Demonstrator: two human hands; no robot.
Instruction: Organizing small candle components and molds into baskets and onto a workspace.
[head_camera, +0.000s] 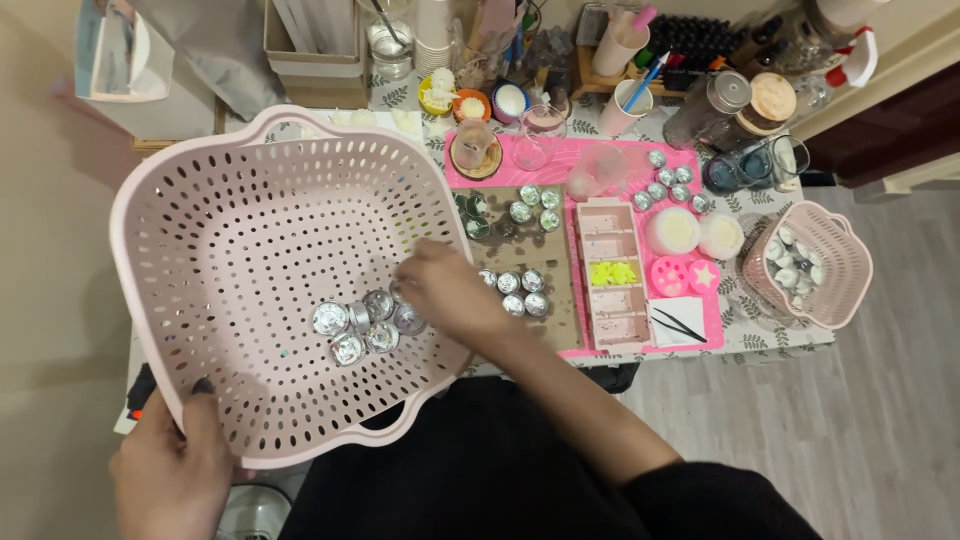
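While gripping the pink basket (250, 230) rim with left hand (175, 470), reaches right hand (445, 290) inside, fingers curled onto small silver cups (365, 325); near bench's front edge.

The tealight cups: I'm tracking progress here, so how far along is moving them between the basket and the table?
Done: two groups of metal cups sit on the brown mat. In hand: the left hand grips the big pink basket by its rim, and the right hand reaches in by the loose cups. Left: roughly six cups lie in that basket; the small basket holds more.
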